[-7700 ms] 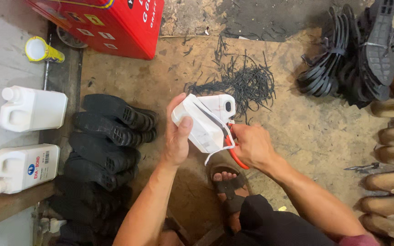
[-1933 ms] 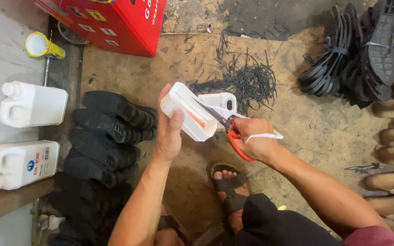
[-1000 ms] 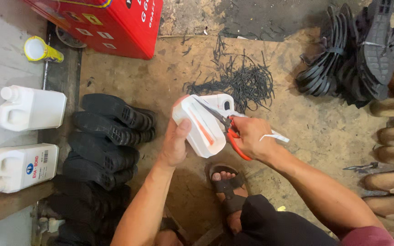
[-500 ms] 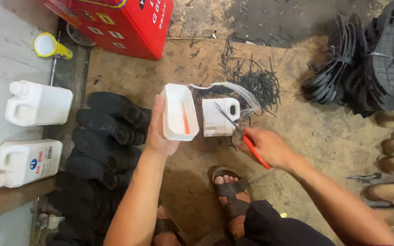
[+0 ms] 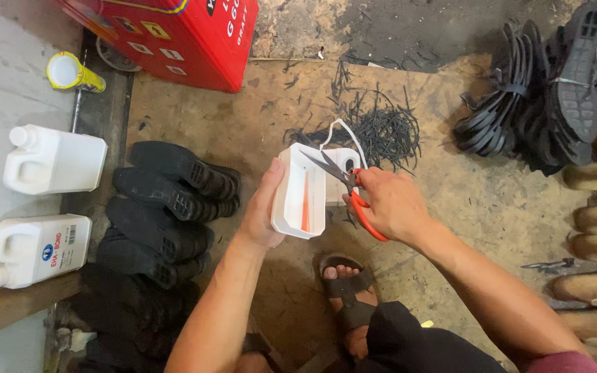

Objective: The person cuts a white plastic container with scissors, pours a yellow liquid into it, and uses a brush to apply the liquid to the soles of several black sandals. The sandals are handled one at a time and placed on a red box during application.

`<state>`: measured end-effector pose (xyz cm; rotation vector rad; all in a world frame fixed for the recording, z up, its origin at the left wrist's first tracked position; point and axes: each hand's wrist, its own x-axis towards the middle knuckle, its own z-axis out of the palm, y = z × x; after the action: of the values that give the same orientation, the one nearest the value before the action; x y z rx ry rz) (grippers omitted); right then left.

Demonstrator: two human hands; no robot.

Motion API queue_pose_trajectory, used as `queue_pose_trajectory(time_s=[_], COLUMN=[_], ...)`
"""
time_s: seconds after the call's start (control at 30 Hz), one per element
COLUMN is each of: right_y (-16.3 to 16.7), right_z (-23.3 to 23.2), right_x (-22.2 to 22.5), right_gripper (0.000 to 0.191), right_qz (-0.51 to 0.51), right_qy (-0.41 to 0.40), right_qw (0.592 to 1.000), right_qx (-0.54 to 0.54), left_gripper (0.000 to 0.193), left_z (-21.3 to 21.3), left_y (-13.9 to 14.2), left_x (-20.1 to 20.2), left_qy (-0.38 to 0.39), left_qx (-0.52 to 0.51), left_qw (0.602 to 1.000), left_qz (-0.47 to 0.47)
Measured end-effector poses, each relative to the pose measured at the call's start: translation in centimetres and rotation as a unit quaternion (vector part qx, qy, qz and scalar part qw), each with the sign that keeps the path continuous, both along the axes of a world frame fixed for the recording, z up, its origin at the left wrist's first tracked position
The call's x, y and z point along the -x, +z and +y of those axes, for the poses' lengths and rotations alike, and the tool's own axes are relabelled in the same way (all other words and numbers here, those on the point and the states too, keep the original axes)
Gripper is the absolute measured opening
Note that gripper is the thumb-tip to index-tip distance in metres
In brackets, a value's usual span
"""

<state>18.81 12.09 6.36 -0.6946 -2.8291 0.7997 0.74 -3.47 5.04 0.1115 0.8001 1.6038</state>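
- Two bare hands work over a dirt floor, head view looking straight down.
- Left hand [image 5: 265, 211] grips a cut-open white plastic jug [image 5: 300, 200]: thumb along the near left wall, fingers wrapped behind it, out of sight.
- Jug is held in the air above the floor, at frame centre, above a sandalled foot [image 5: 345, 290].
- Jug's long axis runs roughly top to bottom of the frame, cut side open toward the camera, so it reads as a trough.
- Inside the trough: an orange streak or strip down the middle; cannot tell which.
- A severed white jug piece with a round hole [image 5: 343, 179] sits just right of the trough, a thin white strip looping above it; possibly still attached.
- Right hand [image 5: 392, 206] holds orange-handled scissors [image 5: 343, 188], fingers closed through the loops, blades parted and pointing up-left into the jug's rim.
- Two sealed white jugs [image 5: 53, 160] stand at far left; contents not visible.
- Yellow spray can [image 5: 74, 72] lies above them, beside a red box [image 5: 181, 34].
- Black shoe soles [image 5: 167, 207] are stacked left of the arm; black rubber trimmings [image 5: 381, 128] are piled beyond the jug.
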Motion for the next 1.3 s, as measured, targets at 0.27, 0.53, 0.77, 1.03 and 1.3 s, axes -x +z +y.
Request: queue_pose_trajectory(time_s=[0.27,0.53,0.77,1.03,1.3], right_y=[-1.2,-0.3,0.4,1.3,0.2], right_z=[0.8,1.2,-0.2,-0.5,0.3], right_x=[-1.3,-1.2,-0.7,0.6,-0.3], right_gripper=[0.025,0.03,0.033,0.029,0.026], right_qz=[-0.039,-0.025,-0.077,-0.048,-0.042], right_qy=[-0.039,-0.08,-0.079,-0.07,-0.057], right_qw=[0.998,0.996,0.994,0.996,0.994], right_qx=[0.021,0.026,0.018,0.026,0.078], left_gripper=[0.057,0.051,0.089,0.07,0.071], left_z=[0.0,-0.7,0.7,0.4,0.2], left_y=[0.3,-0.2,1.2,1.5,1.5], left_x=[1.0,1.8,-2.0,-1.9,-1.5], left_qy=[-0.021,-0.022,0.171,0.189,0.167], left_qx=[-0.029,-0.25,-0.08,-0.101,-0.062], left_qw=[0.998,0.96,0.811,0.811,0.861], left_qz=[-0.043,-0.127,0.553,0.544,0.477])
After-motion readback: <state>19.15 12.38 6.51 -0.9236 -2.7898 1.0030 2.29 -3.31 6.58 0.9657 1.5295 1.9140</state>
